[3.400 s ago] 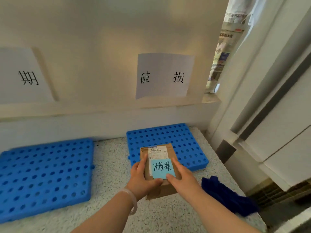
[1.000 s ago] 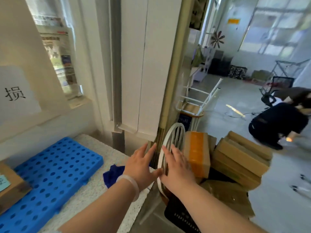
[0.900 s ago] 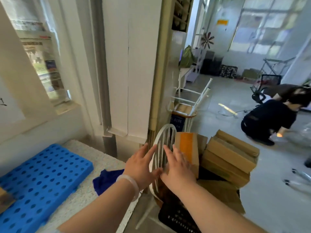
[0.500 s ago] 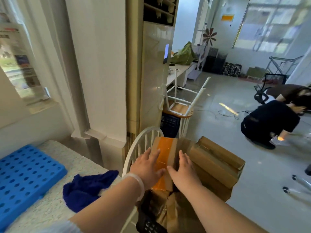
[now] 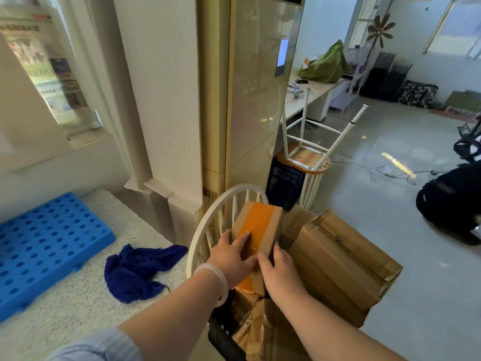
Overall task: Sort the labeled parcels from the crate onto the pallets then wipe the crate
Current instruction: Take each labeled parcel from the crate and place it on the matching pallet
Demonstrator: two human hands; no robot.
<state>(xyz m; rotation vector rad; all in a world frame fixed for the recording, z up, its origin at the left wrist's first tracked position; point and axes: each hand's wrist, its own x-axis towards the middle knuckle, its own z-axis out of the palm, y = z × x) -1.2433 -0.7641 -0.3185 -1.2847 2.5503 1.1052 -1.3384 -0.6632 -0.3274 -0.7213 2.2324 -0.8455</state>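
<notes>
Well to the left of the crate (image 5: 223, 337), a blue pallet (image 5: 46, 246) lies flat on the speckled counter (image 5: 78, 308), ready to take sorted boxes. Nearer the crate, also on its left, a dark blue cloth (image 5: 135, 269) sits crumpled, probably kept close for wiping the crate afterwards. A white chair back (image 5: 205, 230) rises just beside the crate's left edge.

Above the crate, the left hand (image 5: 231, 259) rests flat on a parcel (image 5: 257, 227) sealed with orange tape, fingers fairly straight and spread across its face to steady it. The parcel stands on end in the crate, so its sides are easy to reach. The right hand (image 5: 281, 272) is on the parcel's right edge, thumb on the face and fingers apparently wrapped round the side, though most of them are hidden. The two hands press the parcel between them, likely to lift it out. On the crate's right side, larger cardboard boxes (image 5: 343, 264) lean, waiting their turn.
</notes>
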